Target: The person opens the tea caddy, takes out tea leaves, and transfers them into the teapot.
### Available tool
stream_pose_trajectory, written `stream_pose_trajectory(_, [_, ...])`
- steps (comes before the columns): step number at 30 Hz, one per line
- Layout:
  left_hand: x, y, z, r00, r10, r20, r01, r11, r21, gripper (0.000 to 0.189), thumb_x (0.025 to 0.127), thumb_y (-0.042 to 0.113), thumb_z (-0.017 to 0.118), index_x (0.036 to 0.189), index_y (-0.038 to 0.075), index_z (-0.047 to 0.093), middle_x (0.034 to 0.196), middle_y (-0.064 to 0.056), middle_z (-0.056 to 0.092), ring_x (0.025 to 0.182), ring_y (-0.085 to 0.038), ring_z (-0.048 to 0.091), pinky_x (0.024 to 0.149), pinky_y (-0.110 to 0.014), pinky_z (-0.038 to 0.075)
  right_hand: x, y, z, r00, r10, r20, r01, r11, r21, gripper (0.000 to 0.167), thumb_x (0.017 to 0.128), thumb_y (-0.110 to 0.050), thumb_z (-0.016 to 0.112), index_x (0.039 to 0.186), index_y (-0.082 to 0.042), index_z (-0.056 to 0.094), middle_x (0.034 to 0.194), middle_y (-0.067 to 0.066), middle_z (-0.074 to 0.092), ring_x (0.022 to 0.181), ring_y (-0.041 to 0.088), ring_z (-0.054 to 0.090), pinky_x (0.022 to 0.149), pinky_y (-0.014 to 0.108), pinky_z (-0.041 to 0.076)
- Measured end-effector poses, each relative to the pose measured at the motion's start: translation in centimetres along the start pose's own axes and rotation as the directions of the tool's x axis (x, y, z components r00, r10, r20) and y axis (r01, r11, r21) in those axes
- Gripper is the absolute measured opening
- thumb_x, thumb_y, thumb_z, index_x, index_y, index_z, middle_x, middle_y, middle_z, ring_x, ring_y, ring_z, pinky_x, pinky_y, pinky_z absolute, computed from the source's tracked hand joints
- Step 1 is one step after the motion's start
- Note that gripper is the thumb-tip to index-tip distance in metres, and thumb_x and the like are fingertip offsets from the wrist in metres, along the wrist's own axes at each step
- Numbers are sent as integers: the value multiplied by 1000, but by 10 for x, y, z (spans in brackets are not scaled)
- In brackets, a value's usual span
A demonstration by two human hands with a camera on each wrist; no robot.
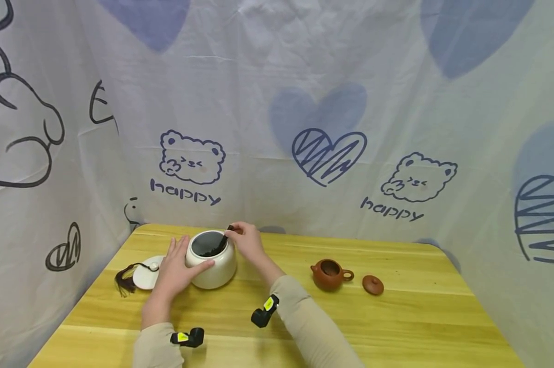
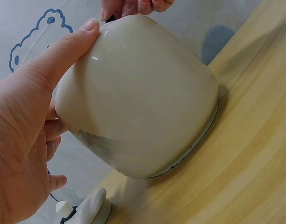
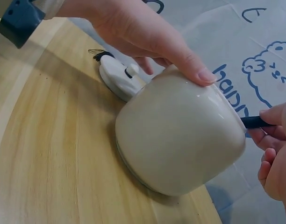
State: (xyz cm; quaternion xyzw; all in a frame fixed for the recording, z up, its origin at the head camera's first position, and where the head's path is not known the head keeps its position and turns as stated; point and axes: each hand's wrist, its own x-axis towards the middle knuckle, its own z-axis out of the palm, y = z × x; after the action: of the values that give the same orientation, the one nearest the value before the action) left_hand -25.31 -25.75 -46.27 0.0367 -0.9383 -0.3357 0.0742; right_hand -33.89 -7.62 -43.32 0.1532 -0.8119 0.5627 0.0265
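A round cream-white ceramic jar (image 1: 216, 276) stands uncovered on the wooden table, its inside dark. My left hand (image 1: 179, 271) rests against the jar's left side, thumb laid across the front of its shoulder and other fingers extended behind. At the jar's right rim, my right hand (image 1: 246, 243) pinches the end of a slim black utensil (image 3: 255, 122). That utensil slants down through the mouth, and its lower end is hidden inside the jar. Left of the jar lies its white lid (image 1: 144, 277), which has a knob and a dark tassel (image 1: 126, 282).
To the right sits a small reddish-brown clay teapot (image 1: 328, 278), uncovered, its handle pointing right. Its matching lid (image 1: 373, 285) lies beside it. A white curtain (image 1: 258, 117) with blue hearts and bear drawings hangs behind the table (image 1: 405, 312).
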Motion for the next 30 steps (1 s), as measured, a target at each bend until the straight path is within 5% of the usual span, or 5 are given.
stream_pose_trajectory(10, [0,0,1,1000,13,-5,-13,1000,-2,114,80,67,64,155,-1,12,162,-23,10,150,-45,-2,118,-68,6,0,2,-1,990,127,-64,-118,984,137,21,86,-14,72,99,2,72,93,14,74,75,7,59,61,15,44])
stream_pose_trajectory(22, [1,0,0,1000,4,-3,-4,1000,8,115,80,68,63,155,-1,11,162,-23,10,150,-44,-1,118,-67,7,2,-3,-5,964,107,-242,-52,974,222,20,87,-14,72,100,1,71,91,14,73,78,11,63,66,20,51])
stream_pose_trajectory(30, [0,0,-2,1000,5,-6,-5,1000,3,114,80,67,64,155,-1,13,162,-23,11,150,-45,0,118,-67,8,1,-4,-6,958,87,-272,-15,966,258,20,87,-13,72,100,2,70,89,14,72,73,6,60,63,16,49])
